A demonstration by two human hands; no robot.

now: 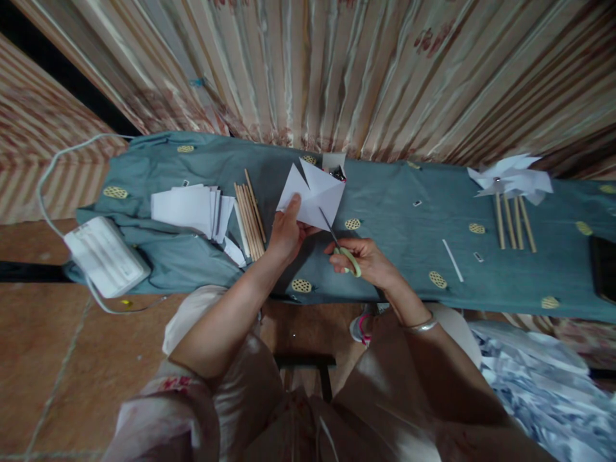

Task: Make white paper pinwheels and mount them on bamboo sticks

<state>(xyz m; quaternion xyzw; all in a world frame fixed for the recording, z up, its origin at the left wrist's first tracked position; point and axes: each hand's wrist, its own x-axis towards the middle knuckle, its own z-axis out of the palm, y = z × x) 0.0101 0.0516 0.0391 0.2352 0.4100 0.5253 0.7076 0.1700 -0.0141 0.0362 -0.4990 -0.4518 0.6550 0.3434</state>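
Note:
My left hand (287,230) pinches a square of white paper (317,186) by its near left side. One slit runs in from the paper's far corner toward the middle. In my right hand (363,258) is a pair of scissors (350,260) with pale green handles, its dark blades lying at the paper's near right corner. Behind the paper, partly hidden by it, stands a small open box (335,168) with dark, shiny little things inside. Left of my left hand lie several wooden sticks (251,215).
A stack of white paper (185,208) lies left of the sticks. Far left is a white power strip (106,256) with its cable. Paper pinwheels (513,179) on sticks, a paper strip (453,260) and a dark flat object (604,266) lie to the right on the green cloth (399,218).

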